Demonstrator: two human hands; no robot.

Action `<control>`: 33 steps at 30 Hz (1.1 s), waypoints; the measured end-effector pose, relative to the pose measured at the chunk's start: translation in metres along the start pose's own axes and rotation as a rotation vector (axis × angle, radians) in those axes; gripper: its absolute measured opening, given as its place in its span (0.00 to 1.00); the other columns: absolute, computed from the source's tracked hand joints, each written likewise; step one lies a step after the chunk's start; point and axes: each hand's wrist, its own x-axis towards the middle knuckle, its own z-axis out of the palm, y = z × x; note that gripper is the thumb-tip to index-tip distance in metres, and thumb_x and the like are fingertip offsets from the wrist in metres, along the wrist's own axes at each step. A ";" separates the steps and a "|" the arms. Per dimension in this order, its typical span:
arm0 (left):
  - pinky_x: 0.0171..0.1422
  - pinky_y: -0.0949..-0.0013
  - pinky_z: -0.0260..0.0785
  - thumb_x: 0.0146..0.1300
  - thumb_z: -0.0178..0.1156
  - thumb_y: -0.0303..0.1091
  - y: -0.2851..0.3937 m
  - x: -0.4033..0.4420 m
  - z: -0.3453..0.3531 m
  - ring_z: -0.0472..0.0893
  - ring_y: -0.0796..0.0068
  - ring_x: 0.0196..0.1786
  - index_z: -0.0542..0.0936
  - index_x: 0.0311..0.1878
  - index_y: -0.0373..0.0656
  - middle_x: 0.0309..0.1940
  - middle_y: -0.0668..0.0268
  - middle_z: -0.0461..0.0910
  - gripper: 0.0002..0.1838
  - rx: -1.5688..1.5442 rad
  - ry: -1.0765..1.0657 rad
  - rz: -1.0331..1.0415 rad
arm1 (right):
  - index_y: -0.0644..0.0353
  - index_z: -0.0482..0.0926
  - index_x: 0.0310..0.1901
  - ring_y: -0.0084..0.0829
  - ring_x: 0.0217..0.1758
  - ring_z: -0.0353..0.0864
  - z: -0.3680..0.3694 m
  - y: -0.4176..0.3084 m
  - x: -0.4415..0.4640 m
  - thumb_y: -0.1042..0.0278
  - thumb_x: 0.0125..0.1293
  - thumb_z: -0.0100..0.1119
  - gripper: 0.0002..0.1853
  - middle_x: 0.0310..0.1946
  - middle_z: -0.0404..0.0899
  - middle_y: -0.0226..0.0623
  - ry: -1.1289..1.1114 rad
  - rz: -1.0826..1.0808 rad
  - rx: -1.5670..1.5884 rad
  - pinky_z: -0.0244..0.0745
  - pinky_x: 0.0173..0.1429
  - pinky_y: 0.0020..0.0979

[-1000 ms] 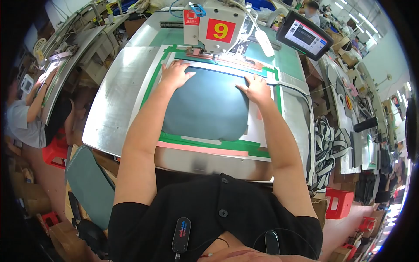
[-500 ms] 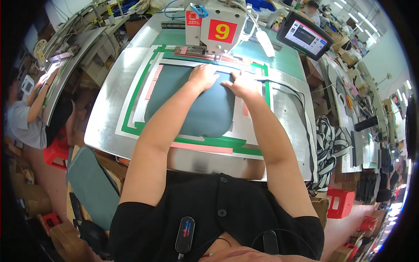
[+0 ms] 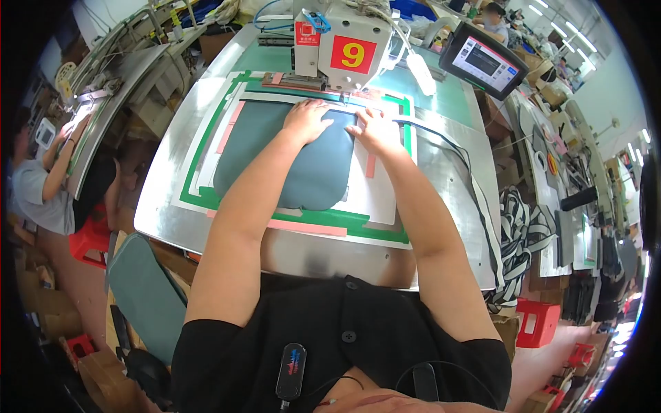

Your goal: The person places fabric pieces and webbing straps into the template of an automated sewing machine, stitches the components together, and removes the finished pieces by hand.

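Left grip (image 3: 306,122): fingers loosely spread, laid over the top edge of one blue-green panel (image 3: 317,172). Right grip (image 3: 376,132): likewise spread, at the panel's top right corner. Panel: flat on white sheet (image 3: 368,203) with green tape (image 3: 351,221), upon metal bench (image 3: 447,199). Black-and-white strip (image 3: 428,126): along panel's top edge, trailing right. Sewing machine (image 3: 353,41), marked 9: just beyond.

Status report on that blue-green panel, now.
Left hand, right hand at far edge of blue-green panel. Panel lying on taped white sheet. Machine head close beyond both hands.
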 end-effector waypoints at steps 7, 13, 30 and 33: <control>0.68 0.65 0.56 0.61 0.53 0.49 0.009 0.002 -0.022 0.66 0.64 0.63 0.75 0.55 0.45 0.60 0.62 0.69 0.24 -0.089 -0.115 -0.030 | 0.46 0.65 0.63 0.42 0.67 0.58 0.002 0.003 0.003 0.31 0.59 0.44 0.36 0.65 0.59 0.37 0.029 -0.012 -0.025 0.63 0.64 0.41; 0.64 0.66 0.61 0.61 0.53 0.43 -0.005 -0.003 -0.013 0.71 0.64 0.59 0.77 0.52 0.44 0.55 0.61 0.73 0.19 -0.239 -0.030 -0.005 | 0.50 0.64 0.63 0.46 0.66 0.60 -0.001 -0.003 -0.002 0.31 0.59 0.44 0.38 0.62 0.61 0.42 0.005 0.019 0.078 0.61 0.64 0.43; 0.70 0.45 0.46 0.61 0.51 0.52 0.009 0.005 -0.020 0.71 0.63 0.58 0.74 0.56 0.58 0.52 0.60 0.72 0.22 0.092 -0.111 -0.009 | 0.53 0.72 0.57 0.41 0.68 0.56 0.007 -0.015 -0.006 0.36 0.60 0.47 0.32 0.63 0.62 0.40 0.131 -0.131 0.077 0.55 0.66 0.45; 0.71 0.40 0.40 0.61 0.49 0.55 0.011 0.007 -0.019 0.68 0.64 0.62 0.72 0.58 0.61 0.56 0.60 0.70 0.23 0.132 -0.129 -0.043 | 0.53 0.73 0.56 0.42 0.66 0.60 0.011 -0.009 -0.009 0.37 0.60 0.49 0.31 0.63 0.63 0.41 0.201 -0.151 0.073 0.55 0.67 0.44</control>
